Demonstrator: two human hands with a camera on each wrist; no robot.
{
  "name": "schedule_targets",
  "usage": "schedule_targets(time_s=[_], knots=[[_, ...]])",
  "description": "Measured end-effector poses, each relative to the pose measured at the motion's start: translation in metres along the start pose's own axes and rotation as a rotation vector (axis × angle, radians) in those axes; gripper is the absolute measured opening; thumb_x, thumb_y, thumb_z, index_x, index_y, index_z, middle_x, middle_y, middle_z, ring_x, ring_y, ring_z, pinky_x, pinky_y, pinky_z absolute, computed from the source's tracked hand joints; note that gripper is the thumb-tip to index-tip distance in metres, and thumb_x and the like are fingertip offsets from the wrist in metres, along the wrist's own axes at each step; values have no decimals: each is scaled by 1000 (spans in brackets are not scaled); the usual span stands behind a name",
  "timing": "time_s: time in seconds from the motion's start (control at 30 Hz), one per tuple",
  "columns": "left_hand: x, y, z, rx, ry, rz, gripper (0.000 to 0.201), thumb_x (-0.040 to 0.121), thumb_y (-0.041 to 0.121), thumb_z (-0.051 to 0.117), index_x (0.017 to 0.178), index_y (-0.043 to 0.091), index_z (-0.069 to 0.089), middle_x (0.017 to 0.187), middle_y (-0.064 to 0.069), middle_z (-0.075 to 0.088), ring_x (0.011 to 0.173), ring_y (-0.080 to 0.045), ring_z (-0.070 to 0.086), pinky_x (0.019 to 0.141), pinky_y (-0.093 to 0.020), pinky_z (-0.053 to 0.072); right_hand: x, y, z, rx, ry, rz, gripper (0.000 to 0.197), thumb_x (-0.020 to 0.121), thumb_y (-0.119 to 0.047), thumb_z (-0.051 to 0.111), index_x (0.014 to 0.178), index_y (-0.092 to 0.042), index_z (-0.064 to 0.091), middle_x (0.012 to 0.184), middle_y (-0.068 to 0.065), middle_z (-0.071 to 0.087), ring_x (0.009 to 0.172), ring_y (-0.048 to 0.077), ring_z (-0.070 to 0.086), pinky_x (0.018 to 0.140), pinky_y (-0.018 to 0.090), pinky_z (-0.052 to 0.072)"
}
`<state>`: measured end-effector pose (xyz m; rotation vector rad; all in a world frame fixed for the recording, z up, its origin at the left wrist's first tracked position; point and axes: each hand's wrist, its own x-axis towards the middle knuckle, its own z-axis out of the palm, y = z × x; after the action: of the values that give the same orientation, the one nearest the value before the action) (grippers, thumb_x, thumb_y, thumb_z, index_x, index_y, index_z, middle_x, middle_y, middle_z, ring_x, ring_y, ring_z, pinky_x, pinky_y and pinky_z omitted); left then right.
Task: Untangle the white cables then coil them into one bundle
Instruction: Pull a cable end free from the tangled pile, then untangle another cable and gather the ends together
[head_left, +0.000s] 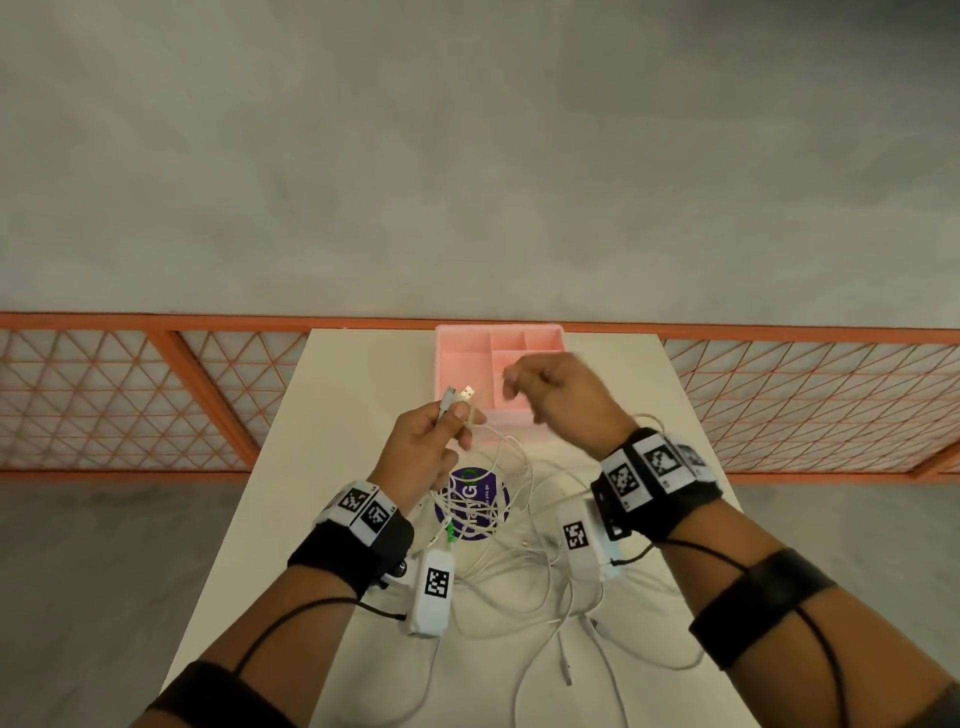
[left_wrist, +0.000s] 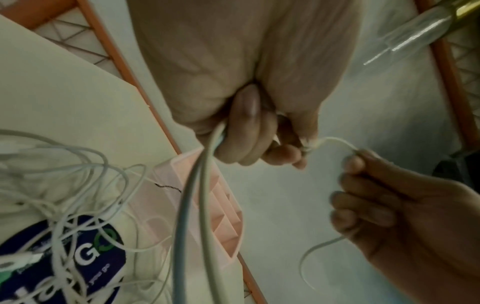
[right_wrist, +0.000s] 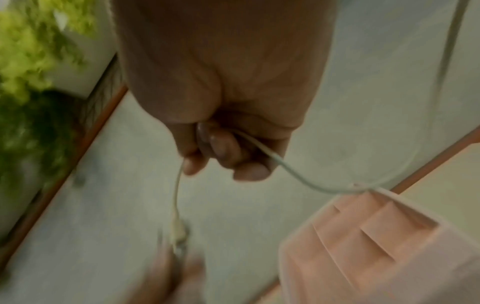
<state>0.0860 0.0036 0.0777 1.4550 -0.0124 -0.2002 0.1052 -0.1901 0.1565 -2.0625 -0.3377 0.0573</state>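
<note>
A tangle of white cables (head_left: 519, 551) lies on the white table (head_left: 332, 415), partly over a round purple sticker (head_left: 470, 501). My left hand (head_left: 431, 441) is raised above the table and grips cable ends, with a USB plug (head_left: 466, 392) sticking up past the fingers. Two strands (left_wrist: 194, 205) hang down from this fist. My right hand (head_left: 550, 389) is lifted over the pink tray and pinches a thin white cable (right_wrist: 285, 166) in curled fingers. A short length of cable (left_wrist: 335, 142) runs between the two hands.
A pink divided tray (head_left: 467, 348) stands at the table's far edge. An orange mesh railing (head_left: 130, 395) runs behind and beside the table. Loose cable ends (head_left: 566, 670) trail toward the near edge. White tagged boxes (head_left: 434, 587) hang below both wrists.
</note>
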Motion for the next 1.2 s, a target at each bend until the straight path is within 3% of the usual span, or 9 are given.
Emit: schedule_targets(time_s=[0.17, 0.37, 0.57, 0.67, 0.83, 0.93, 1.03, 1.13, 1.2], knots=[[-8, -22, -19, 33, 4, -82, 31, 101, 33, 54, 94, 7, 71, 63, 0, 42, 43, -9, 25, 42, -19, 20, 15, -10, -59, 283, 321, 2, 32, 101, -18, 51, 72, -10, 65, 44, -8, 43, 41, 16, 36, 46, 27, 34], [-9, -15, -1, 47, 77, -19, 33, 102, 32, 52, 87, 9, 71, 68, -3, 51, 43, -9, 27, 41, -20, 23, 5, 9, -64, 216, 208, 113, 31, 102, -17, 48, 81, -6, 68, 45, -12, 40, 43, 13, 32, 47, 27, 30], [3, 9, 35, 66, 144, 163, 28, 104, 25, 49, 98, 12, 72, 90, -3, 69, 41, -6, 31, 45, -22, 25, -15, 26, -15, 194, -115, 204, 27, 101, -13, 47, 92, 0, 68, 51, -4, 42, 47, 12, 36, 48, 25, 35], [6, 7, 43, 234, 115, 206, 28, 104, 22, 49, 93, 10, 72, 72, 10, 67, 42, 4, 46, 49, -16, 32, -21, 28, -3, 251, -188, 192, 25, 102, -15, 49, 94, 2, 66, 55, 2, 42, 50, 14, 38, 50, 23, 38], [1, -10, 31, 119, 153, 72, 39, 105, 29, 45, 72, 13, 55, 49, 8, 36, 39, -7, 28, 43, -21, 23, -18, 49, -26, 155, 23, 233, 23, 102, -11, 46, 90, -4, 65, 53, 6, 54, 48, 17, 48, 56, 26, 43], [-5, -14, 14, -5, 214, -59, 37, 106, 29, 43, 72, 16, 47, 49, 8, 33, 39, -8, 24, 41, -17, 19, -21, 95, -70, -37, 257, 402, 16, 97, -12, 51, 89, -12, 65, 62, 7, 64, 62, 25, 61, 66, 34, 45], [-7, -15, 0, -218, 287, -168, 30, 99, 14, 41, 69, 17, 43, 47, 8, 31, 37, -7, 23, 40, -14, 17, -40, 146, -114, -164, 390, 674, 19, 92, -5, 55, 108, -5, 66, 89, 10, 69, 90, 32, 67, 78, 38, 50], [-8, -17, -5, -420, 300, -220, 25, 91, 11, 36, 67, 18, 41, 49, 7, 30, 37, -7, 22, 38, -13, 15, -74, 182, -135, -140, 391, 909, 32, 99, -9, 48, 123, 9, 58, 87, 15, 63, 69, 26, 60, 60, 31, 49], [-8, -19, -3, -505, 281, -225, 26, 91, 11, 34, 68, 18, 41, 49, 6, 30, 36, -6, 22, 38, -14, 14, -98, 198, -133, -120, 328, 1032, 35, 99, -7, 48, 129, 10, 53, 92, 18, 62, 70, 26, 60, 65, 35, 52]])
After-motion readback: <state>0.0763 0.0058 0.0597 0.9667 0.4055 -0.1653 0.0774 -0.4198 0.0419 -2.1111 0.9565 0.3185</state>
